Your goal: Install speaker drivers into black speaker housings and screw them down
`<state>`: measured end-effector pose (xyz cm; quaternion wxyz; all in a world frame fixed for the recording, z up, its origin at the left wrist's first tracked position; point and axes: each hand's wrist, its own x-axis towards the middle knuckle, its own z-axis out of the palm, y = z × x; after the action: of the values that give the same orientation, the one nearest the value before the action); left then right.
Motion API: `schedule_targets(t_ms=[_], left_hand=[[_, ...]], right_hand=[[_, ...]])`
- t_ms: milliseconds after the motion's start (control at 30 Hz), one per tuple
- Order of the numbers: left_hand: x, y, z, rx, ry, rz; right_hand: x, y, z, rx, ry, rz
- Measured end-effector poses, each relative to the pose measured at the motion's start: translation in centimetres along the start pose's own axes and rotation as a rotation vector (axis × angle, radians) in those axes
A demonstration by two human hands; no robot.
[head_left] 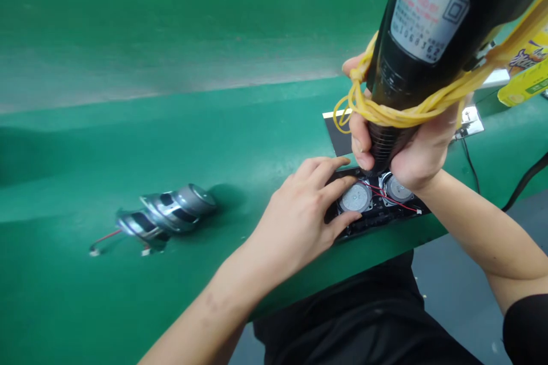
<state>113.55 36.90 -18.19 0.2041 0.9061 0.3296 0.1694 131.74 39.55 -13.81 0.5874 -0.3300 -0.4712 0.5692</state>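
Observation:
My right hand (422,151) grips a black electric screwdriver (422,88) hung on yellow rubber bands (411,117). Its lower end points down at a black speaker housing (363,228), and the tip is hidden behind fingers and housing edge. Two round speakers (356,198) with grey magnets sit in the housing, red and black wires running across them to a white plug (418,211). With fingers spread, my left hand (314,199) rests on the housing's left part, thumb and forefinger around the left speaker's magnet.
Farther left on the green bench (257,131), loose speakers (166,214) lie together with wires and white plugs. A dark flat piece (338,134) lies behind the housing. At the right are a yellow packet (524,77), a small metal device (471,122) and a black cable (524,182).

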Motion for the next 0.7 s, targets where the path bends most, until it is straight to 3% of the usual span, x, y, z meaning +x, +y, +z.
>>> schedule_targets(t_ms=[700], left_hand=[[-0.06,-0.28,-0.13,0.006,-0.025,-0.017]], right_hand=[[-0.85,1.06,-0.74,-0.036,-0.042,0.03]])
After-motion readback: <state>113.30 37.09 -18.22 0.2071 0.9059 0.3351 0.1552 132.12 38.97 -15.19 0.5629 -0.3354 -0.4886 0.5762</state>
